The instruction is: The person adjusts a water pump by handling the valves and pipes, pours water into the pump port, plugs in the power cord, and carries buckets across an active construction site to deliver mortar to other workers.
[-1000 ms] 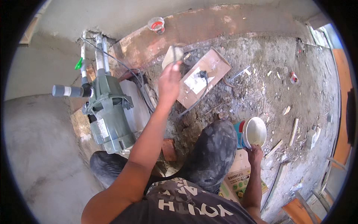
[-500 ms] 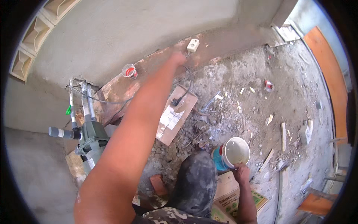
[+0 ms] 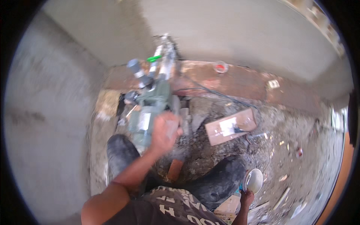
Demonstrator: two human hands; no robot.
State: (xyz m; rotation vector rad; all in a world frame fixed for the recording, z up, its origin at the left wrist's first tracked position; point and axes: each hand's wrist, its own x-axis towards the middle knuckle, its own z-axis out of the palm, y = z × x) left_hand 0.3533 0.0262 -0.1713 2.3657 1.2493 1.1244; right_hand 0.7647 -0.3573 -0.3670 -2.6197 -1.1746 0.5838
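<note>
My left hand [image 3: 164, 133] is smeared by motion over the near side of a grey-green water pump [image 3: 153, 97]. A pale patch shows by its fingers, but I cannot tell whether it is something held. Grey and white pipes [image 3: 165, 65] rise from the pump to the wall, one with a green valve handle [image 3: 153, 59]. At the lower right my right hand [image 3: 246, 197] is closed on the rim of a small white bucket [image 3: 255, 180], which tilts beside my knee. The bucket's inside looks pale, its contents unclear.
A cardboard piece [image 3: 217, 137] with a black plug lies right of the pump, its cord running along the brick ledge [image 3: 198, 73]. On the ledge are a clear plastic cup [image 3: 221, 67] and a white socket block [image 3: 273, 83]. A brick [image 3: 175, 170] lies between my legs.
My left hand has drawn back from the socket block to the pump. The view has swung left. My right hand still grips the bucket rim.
</note>
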